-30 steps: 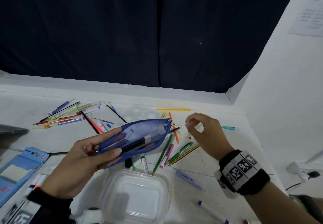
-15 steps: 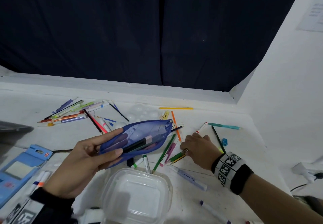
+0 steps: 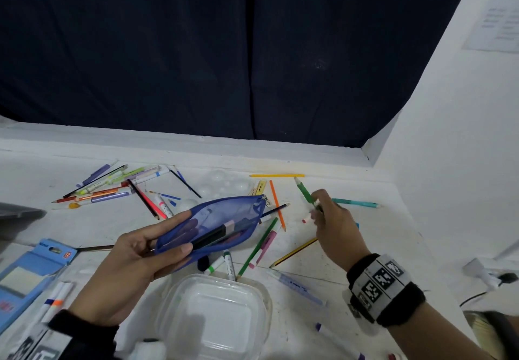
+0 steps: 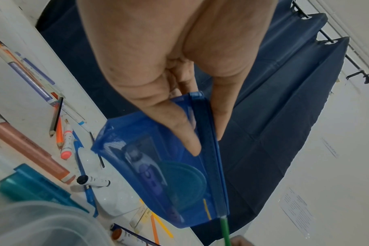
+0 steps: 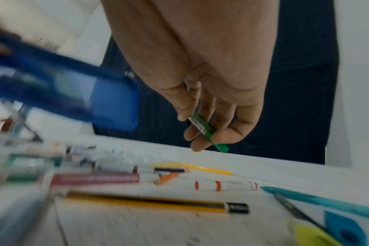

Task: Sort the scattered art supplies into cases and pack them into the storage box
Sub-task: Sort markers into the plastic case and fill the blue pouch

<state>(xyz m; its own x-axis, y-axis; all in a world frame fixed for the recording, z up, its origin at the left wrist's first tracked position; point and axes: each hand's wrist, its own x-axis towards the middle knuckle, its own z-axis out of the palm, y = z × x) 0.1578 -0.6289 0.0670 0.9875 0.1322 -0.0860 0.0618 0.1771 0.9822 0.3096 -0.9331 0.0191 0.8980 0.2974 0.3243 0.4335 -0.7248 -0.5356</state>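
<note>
Right hand (image 3: 334,227) grip: fingers curled round a green pencil (image 3: 305,192), held above the tabletop (image 3: 351,269), tip pointing up and away toward the far edge. Left hand (image 3: 132,264) grip: thumb on top, fingers under, pinching a blue mesh pencil case (image 3: 216,223) by its near end, raised off the tabletop w/ zip side open. Inside the case: dark pens, plus a round teal item seen from the left wrist view. Pencil is just right of the case's far end, not touching in the head view. Below, loose pens & pencils lie scattered; a yellow-black pencil (image 3: 293,253) sits near the right wrist. Clear plastic container (image 3: 213,317) stands at the near edge, lid on.
</note>
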